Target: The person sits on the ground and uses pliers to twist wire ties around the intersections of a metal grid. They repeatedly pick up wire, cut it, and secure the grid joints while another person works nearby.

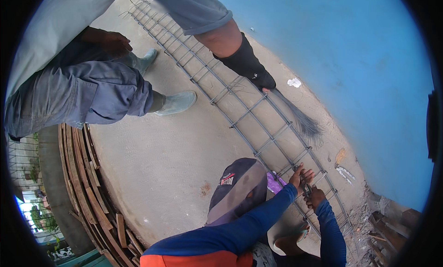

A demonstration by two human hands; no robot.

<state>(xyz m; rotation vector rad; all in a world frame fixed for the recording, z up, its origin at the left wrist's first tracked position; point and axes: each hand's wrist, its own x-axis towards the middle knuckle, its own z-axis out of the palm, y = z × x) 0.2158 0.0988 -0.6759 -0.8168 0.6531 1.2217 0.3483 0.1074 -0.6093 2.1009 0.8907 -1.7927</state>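
Observation:
My two blue sleeves come in from the lower edge to a long cage of steel reinforcing bars (pixel 249 111) on the concrete. My left hand (pixel 301 176) is at the cage's near end, fingers curled and partly hidden by the tool; what they hold is unclear. Just below, my right hand (pixel 315 198) is closed on the handle of dark metal pliers (pixel 305 187), whose head is at a bar crossing. Beyond, a co-worker's black-covered hand (pixel 264 82) holds a bundle of thin tie wire (pixel 302 119) over the cage.
The co-worker stands bent at the upper left, a boot (pixel 177 103) beside the cage. A dome of dark cloth (pixel 237 184) adjoins my left sleeve. Purple material (pixel 275 181) lies by the cage. Stacked planks (pixel 87 184) curve along the left; a blue surface (pixel 350 59) bounds the right.

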